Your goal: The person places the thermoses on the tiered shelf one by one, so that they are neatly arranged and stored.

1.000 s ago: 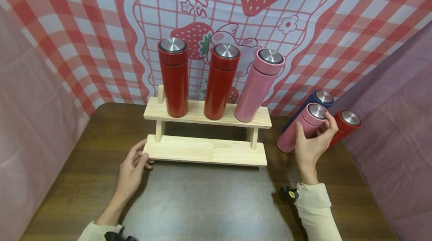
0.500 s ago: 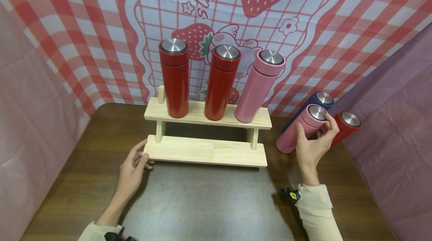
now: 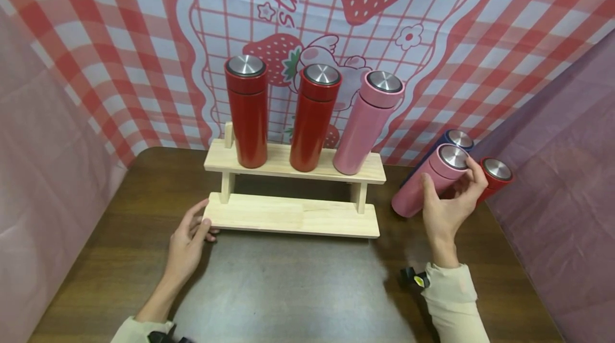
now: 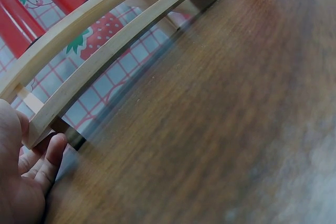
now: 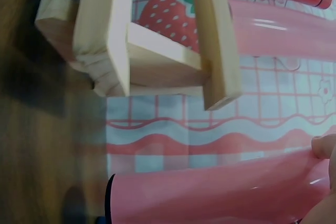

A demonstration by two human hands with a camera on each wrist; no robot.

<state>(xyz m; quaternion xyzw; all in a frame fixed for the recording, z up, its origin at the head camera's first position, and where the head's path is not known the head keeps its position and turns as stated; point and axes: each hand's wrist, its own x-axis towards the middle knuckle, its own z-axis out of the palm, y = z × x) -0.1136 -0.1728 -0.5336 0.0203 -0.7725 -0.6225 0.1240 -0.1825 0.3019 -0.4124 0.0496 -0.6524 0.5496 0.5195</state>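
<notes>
My right hand grips a pink thermos near its steel-topped lid, thumb on the left side and fingers around the right. In the right wrist view the thermos shows its dark-edged base a little off the tabletop. At the left end of a two-tier wooden display stand, my left hand holds the lower board, thumb at its edge and fingertips curling beneath, as the left wrist view shows. Two red thermoses and another pink thermos stand upright on the upper board; the lower board is bare.
Behind the held thermos, a blue thermos is partly hidden. A red thermos stands to the right of the hand. Strawberry-print cloth hangs behind the brown wooden table, with pink cloth at the sides.
The held pink thermos has risen slightly, and my right hand has shifted a little rightward, covering more of the red thermos. My left hand stays on the stand.
</notes>
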